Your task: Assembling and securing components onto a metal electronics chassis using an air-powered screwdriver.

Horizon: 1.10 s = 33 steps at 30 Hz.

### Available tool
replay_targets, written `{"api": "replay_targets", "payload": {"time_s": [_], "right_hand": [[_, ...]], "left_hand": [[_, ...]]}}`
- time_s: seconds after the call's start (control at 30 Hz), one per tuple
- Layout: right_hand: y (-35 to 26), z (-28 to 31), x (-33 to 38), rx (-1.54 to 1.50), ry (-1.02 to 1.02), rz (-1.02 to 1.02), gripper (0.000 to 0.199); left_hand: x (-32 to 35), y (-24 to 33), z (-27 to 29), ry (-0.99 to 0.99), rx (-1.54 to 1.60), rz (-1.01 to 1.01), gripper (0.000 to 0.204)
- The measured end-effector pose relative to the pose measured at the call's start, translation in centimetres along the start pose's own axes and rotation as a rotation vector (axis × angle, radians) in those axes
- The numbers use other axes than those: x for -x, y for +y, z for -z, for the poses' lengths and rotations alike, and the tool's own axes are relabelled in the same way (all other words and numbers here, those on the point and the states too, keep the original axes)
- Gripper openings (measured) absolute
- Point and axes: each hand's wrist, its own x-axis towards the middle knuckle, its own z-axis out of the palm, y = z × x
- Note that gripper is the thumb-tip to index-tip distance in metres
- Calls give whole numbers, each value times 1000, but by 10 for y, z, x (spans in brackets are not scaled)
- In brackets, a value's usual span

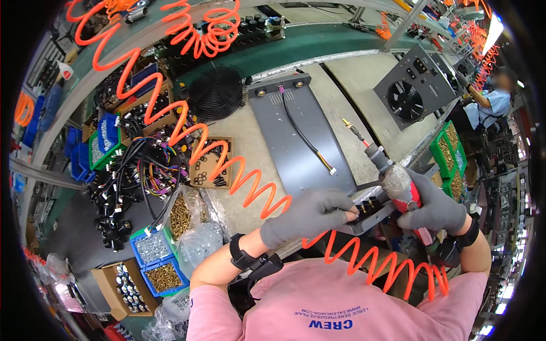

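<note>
My right hand, in a grey glove, is wrapped round a red pneumatic screwdriver. The tool's long bit points up and away to the left, clear of any part. My left hand, also gloved, has thumb and fingertips pressed together; whatever they pinch is too small to make out. Right by those fingertips is a grey metal bracket with small dark fittings. Beyond my left hand lies a grey sheet-metal panel, a cable with a white connector resting on it.
An orange coiled air hose crosses above the bench. To the left are tangled cables, blue screw bins and a box of rings. A fan unit stands far right, near green bins and a co-worker.
</note>
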Motion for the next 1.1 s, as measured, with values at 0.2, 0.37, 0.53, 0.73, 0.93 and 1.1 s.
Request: {"api": "replay_targets", "payload": {"time_s": [0.2,0.37,0.53,0.73,0.93,1.1], "right_hand": [[-15,-4,-4,-47,17,-143,65],[-12,-3,-4,-28,23,-107,66],[-7,-4,-2,-97,12,-127,66],[-6,-3,-2,-55,25,-95,64],[-8,-3,-1,-36,27,-101,65],[-7,-9,1,-96,100,-104,65]], "left_hand": [[-9,-9,9,-30,-392,-283,15],[-10,-17,10,-31,-438,-353,13],[-7,-23,10,-80,-418,-391,17],[5,-18,14,-153,-429,-306,29],[11,-12,-2,-2,-682,-348,40],[12,-12,-11,13,-548,-183,39]]}}
